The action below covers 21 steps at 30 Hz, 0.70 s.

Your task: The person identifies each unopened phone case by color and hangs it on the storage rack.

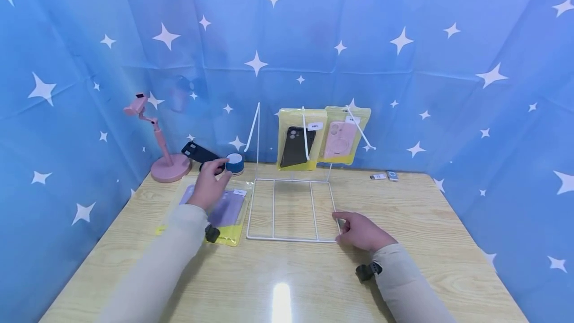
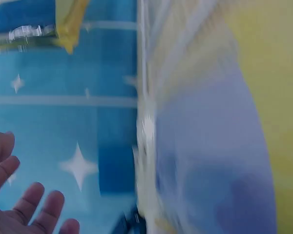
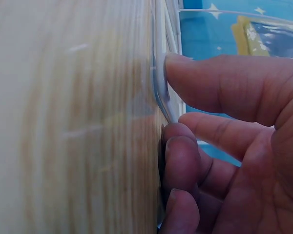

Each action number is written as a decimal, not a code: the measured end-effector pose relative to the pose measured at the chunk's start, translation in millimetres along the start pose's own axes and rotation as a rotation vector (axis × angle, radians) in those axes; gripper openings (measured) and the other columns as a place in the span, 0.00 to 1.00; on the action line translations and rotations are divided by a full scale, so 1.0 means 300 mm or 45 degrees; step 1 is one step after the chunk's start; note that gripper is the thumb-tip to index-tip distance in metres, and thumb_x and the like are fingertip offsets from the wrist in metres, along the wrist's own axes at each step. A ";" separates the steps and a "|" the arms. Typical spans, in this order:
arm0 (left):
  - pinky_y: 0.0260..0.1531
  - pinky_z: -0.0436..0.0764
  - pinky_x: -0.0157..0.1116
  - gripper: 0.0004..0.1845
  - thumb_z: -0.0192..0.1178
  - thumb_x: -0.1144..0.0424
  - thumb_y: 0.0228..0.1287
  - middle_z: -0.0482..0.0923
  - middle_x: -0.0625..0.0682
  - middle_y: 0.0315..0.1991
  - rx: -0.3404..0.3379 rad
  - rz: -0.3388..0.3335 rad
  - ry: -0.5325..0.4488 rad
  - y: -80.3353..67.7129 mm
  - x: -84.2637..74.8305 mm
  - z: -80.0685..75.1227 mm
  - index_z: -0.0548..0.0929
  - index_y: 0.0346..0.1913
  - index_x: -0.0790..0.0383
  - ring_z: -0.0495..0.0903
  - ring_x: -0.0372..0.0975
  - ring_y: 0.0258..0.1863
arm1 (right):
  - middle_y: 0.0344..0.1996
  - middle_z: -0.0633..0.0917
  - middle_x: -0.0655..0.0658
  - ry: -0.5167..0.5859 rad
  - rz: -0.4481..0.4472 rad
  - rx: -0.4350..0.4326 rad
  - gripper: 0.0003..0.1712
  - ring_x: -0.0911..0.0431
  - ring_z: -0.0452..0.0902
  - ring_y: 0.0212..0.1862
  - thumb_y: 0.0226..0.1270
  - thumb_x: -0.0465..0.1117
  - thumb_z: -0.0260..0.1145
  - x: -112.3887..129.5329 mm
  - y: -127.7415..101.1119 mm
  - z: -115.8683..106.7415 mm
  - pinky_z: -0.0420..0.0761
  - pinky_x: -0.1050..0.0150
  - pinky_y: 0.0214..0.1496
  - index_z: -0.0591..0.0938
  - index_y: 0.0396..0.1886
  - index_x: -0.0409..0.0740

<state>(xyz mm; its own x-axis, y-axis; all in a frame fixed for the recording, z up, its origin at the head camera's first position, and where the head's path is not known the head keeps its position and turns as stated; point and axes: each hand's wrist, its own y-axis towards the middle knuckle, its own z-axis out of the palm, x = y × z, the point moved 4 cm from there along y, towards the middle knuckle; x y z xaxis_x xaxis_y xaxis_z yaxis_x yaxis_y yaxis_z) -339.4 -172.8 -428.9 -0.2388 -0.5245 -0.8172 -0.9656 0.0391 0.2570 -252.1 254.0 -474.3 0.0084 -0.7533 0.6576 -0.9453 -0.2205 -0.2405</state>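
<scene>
A white wire display rack (image 1: 283, 238) stands on the table. From its prongs hang a yellow-edged packet with a black phone case (image 1: 293, 147) and another with a pink phone case (image 1: 339, 139). My right hand (image 1: 362, 231) grips the rack's front right corner; in the right wrist view, the thumb (image 3: 219, 83) and fingers are at the wire. My left hand (image 1: 208, 186), fingers apart and nothing in them, is raised over a packet with a purple phone case (image 1: 228, 209). Beyond its fingertips are a loose black phone case (image 1: 197, 152) and a blue, white-topped cylinder (image 1: 234, 164).
A pink stand (image 1: 170, 167) with a jointed arm is at the back left. Two small items, a white one (image 1: 378, 177) and a blue one (image 1: 392, 176), lie at the back right. A blue star-patterned curtain (image 1: 305, 24) surrounds the wooden table (image 1: 426, 223).
</scene>
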 end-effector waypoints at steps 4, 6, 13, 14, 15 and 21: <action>0.69 0.71 0.60 0.30 0.60 0.61 0.79 0.65 0.70 0.73 -0.014 -0.108 0.151 -0.022 0.075 -0.081 0.68 0.77 0.66 0.70 0.65 0.69 | 0.29 0.79 0.44 0.002 0.005 -0.004 0.40 0.51 0.71 0.28 0.63 0.34 0.76 0.003 -0.003 0.000 0.71 0.57 0.28 0.76 0.75 0.43; 0.68 0.72 0.62 0.32 0.60 0.58 0.78 0.65 0.71 0.73 0.004 -0.181 0.224 -0.035 0.112 -0.113 0.66 0.78 0.66 0.69 0.65 0.70 | 0.29 0.79 0.45 -0.010 0.003 -0.006 0.40 0.51 0.71 0.28 0.63 0.34 0.76 0.004 -0.004 -0.001 0.71 0.58 0.28 0.76 0.75 0.43; 0.71 0.62 0.69 0.44 0.64 0.51 0.73 0.57 0.71 0.80 0.116 -0.434 0.365 -0.082 0.200 -0.184 0.57 0.83 0.64 0.59 0.69 0.76 | 0.29 0.79 0.45 -0.025 -0.003 -0.010 0.40 0.51 0.72 0.30 0.62 0.34 0.77 0.006 0.001 -0.005 0.72 0.58 0.30 0.76 0.75 0.42; 0.70 0.61 0.71 0.46 0.64 0.50 0.72 0.57 0.71 0.80 0.138 -0.471 0.390 -0.089 0.206 -0.188 0.55 0.84 0.64 0.59 0.69 0.76 | 0.29 0.79 0.45 -0.024 -0.002 -0.008 0.40 0.51 0.72 0.30 0.62 0.34 0.77 0.005 0.002 -0.004 0.72 0.58 0.30 0.76 0.75 0.42; 0.69 0.61 0.72 0.47 0.63 0.49 0.71 0.57 0.71 0.80 0.158 -0.505 0.419 -0.094 0.214 -0.192 0.54 0.84 0.64 0.59 0.70 0.75 | 0.30 0.79 0.45 -0.023 -0.001 -0.006 0.40 0.51 0.72 0.30 0.62 0.34 0.77 0.004 0.003 -0.004 0.72 0.58 0.30 0.76 0.75 0.42; 0.65 0.62 0.73 0.50 0.66 0.45 0.68 0.60 0.79 0.73 0.267 -0.681 0.595 -0.126 0.240 -0.196 0.55 0.82 0.67 0.62 0.74 0.68 | 0.30 0.79 0.45 -0.010 0.006 0.000 0.40 0.51 0.72 0.30 0.63 0.35 0.76 0.005 0.000 -0.004 0.72 0.57 0.30 0.76 0.75 0.44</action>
<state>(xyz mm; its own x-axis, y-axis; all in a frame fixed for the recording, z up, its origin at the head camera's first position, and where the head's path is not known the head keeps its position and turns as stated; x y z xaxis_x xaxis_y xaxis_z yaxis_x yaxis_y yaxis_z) -314.1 -262.0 -467.2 0.2932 -0.8230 -0.4866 -0.9484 -0.1860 -0.2569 -252.4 253.6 -472.5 0.0064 -0.7592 0.6508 -0.9454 -0.2168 -0.2435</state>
